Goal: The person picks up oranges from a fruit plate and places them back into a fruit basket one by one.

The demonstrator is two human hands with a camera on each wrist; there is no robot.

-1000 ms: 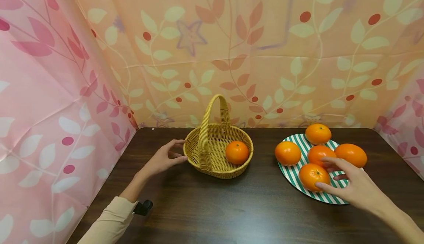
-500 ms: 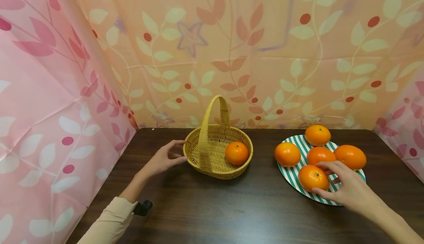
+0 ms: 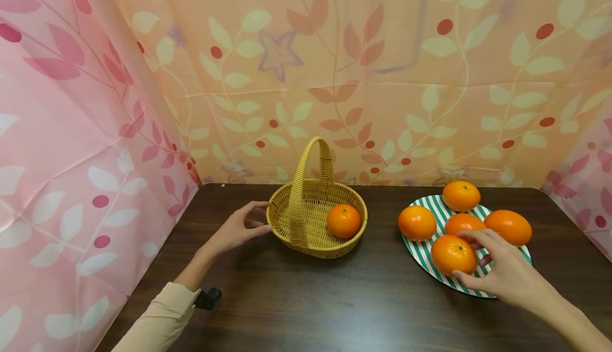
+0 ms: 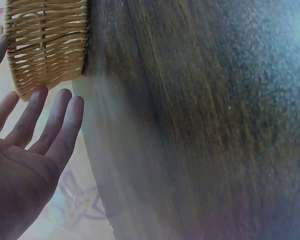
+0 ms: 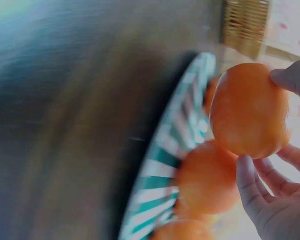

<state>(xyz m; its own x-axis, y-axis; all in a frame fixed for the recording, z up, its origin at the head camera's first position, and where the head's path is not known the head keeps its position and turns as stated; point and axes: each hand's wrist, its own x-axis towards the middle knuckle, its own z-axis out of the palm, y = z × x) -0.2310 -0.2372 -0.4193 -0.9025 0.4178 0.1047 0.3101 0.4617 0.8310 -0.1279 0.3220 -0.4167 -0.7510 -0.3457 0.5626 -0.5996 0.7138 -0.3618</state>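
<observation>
In the head view my left hand (image 3: 241, 228) rests at the left side of a yellow wicker basket (image 3: 319, 252) with a tall arched handle. The left wrist view has its fingers nearly straight, tips right by the basket wall (image 4: 50, 45). One orange (image 3: 343, 221) lies inside the basket, toward its right. On the right, my right hand (image 3: 502, 267) holds the front orange (image 3: 453, 255) between thumb and fingers, low over a green-and-white striped plate (image 3: 427, 267). Seen from the right wrist, thumb and fingertips press opposite sides of this orange (image 5: 250, 110).
Behind the held orange, several more sit on the plate: one at left (image 3: 417, 223), one at the back (image 3: 461, 196), one in the middle (image 3: 462, 225) and one at right (image 3: 508, 228). Patterned cloth (image 3: 306, 76) hangs along the back edge of the dark wooden table (image 3: 306, 304).
My right hand has moved slightly left and closed its thumb and fingers onto the front orange. The left hand has stayed by the basket.
</observation>
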